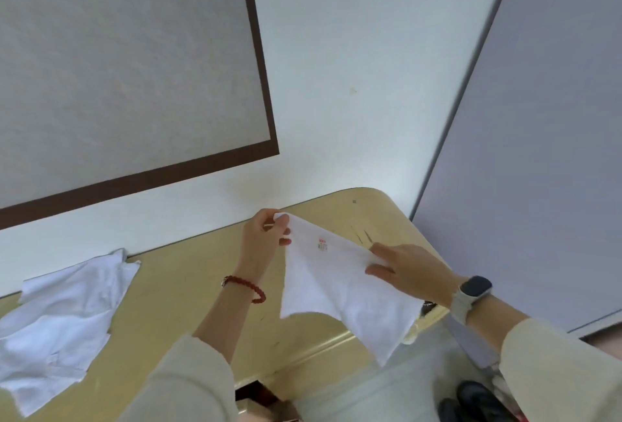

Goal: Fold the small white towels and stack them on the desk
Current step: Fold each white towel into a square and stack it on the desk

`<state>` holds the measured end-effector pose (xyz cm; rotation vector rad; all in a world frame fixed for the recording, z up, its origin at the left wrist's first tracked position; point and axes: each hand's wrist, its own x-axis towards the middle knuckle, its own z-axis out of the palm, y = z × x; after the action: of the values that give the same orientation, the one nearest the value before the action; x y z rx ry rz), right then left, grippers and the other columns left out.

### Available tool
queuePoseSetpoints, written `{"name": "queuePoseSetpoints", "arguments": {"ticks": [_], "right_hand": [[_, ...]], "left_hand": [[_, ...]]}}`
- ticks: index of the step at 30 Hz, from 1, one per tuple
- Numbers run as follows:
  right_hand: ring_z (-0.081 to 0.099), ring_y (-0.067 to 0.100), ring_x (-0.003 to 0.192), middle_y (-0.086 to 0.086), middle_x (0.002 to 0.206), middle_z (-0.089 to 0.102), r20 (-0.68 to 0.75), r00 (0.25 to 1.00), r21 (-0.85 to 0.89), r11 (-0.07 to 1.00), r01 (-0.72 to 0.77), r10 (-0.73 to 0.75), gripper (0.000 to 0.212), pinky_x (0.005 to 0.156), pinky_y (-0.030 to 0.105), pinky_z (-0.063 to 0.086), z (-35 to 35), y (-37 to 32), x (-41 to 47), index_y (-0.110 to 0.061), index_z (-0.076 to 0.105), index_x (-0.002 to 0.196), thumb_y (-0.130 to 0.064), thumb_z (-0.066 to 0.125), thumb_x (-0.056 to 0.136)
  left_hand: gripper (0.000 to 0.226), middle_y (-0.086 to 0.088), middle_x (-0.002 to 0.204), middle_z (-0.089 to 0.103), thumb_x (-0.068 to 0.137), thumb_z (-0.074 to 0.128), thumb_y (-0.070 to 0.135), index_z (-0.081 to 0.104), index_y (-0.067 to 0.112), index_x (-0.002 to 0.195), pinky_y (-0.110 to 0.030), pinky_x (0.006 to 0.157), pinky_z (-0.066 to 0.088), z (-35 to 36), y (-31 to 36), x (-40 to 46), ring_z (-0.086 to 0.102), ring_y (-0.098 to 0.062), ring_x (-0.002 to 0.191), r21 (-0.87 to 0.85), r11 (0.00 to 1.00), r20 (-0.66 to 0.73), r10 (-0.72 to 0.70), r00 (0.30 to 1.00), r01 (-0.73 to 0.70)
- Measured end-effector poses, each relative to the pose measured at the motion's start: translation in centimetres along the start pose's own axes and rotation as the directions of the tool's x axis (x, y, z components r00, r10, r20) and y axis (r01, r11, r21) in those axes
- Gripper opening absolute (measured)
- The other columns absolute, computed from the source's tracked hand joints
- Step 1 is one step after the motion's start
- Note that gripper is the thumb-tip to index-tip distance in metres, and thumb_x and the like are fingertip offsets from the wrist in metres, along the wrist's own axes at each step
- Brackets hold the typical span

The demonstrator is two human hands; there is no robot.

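**1 towel up in both hands, corners not yet matched**

While the towel hangs in the air over the right end of the desk, I hold it by its top edge, with its lower corners drooping past the desk's front lip. My left hand pinches 1 top corner between thumb and fingertips. My right hand grips the other end of that edge, fingers laid over the cloth and closed on it. The 2 hands are apart, and the edge between them runs fairly taut, with a small red-and-grey label showing just below it.

To fold this well, I judge I should keep that edge tight, bring 1 corner squarely onto the other, and only then lay the cloth flat and smooth the crease. The hanging points are uneven, so they could fold in crooked if I rush.

Well apart, at the left end of the desk, lies a loose pile of white towels, rumpled and unfolded; I see no neat stack. The desk is pale yellow wood with a rounded corner, set against a white wall. A brown-framed panel hangs on that wall, and a grey partition stands to the right.
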<state>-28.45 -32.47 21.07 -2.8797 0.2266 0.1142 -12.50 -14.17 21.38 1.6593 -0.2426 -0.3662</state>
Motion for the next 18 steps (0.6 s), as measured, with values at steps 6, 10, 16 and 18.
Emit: {"name": "queuePoseSetpoints", "arguments": {"ticks": [6,10,16,18], "right_hand": [[0.055,0.027,0.077,0.005,0.101,0.054,-0.294,0.955,0.051,0.999,-0.017,0.032,0.022,0.061,0.030,0.034,-1.5,2.9,7.1,-0.009,0.057,0.104,-0.021,0.041,0.097],[0.056,0.027,0.078,0.006,0.088,0.060,-0.452,0.892,0.061,0.996,0.059,-0.025,0.014,0.067,0.028,0.032,-1.7,3.3,11.3,-0.007,0.065,0.093,-0.008,0.051,0.088],[0.058,0.026,0.069,0.002,0.075,0.062,-0.344,0.932,0.034,0.990,0.135,-0.115,0.005,0.061,0.038,0.045,5.0,6.1,11.9,-0.010,0.066,0.081,-0.005,0.066,0.080],[0.061,0.027,0.074,0.002,0.077,0.063,-0.213,0.971,0.039,0.992,0.123,-0.111,0.006,0.065,0.037,0.045,8.1,7.3,10.8,-0.012,0.067,0.082,-0.007,0.064,0.081]], "left_hand": [[0.012,-0.003,0.081,0.057,0.090,0.054,0.006,0.057,0.011,0.080,-0.019,0.070,0.056,-1.2,1.0,3.8,0.060,-0.012,0.078,-0.134,0.989,-0.173,0.042,0.984,-0.066],[0.012,-0.002,0.083,0.061,0.090,0.053,0.002,0.058,0.010,0.082,-0.023,0.078,0.056,-3.3,0.4,5.6,0.063,-0.013,0.083,-0.159,0.984,-0.179,0.058,0.982,-0.087],[0.014,-0.005,0.083,0.063,0.086,0.056,-0.004,0.062,0.007,0.079,-0.025,0.082,0.055,-4.8,-6.6,4.7,0.060,-0.016,0.080,-0.050,0.988,-0.138,-0.154,0.978,0.149],[0.013,-0.006,0.079,0.063,0.085,0.059,0.000,0.064,0.009,0.078,-0.028,0.082,0.053,-5.0,-9.7,3.6,0.059,-0.018,0.077,0.058,0.961,-0.110,-0.263,0.958,0.271]]}}
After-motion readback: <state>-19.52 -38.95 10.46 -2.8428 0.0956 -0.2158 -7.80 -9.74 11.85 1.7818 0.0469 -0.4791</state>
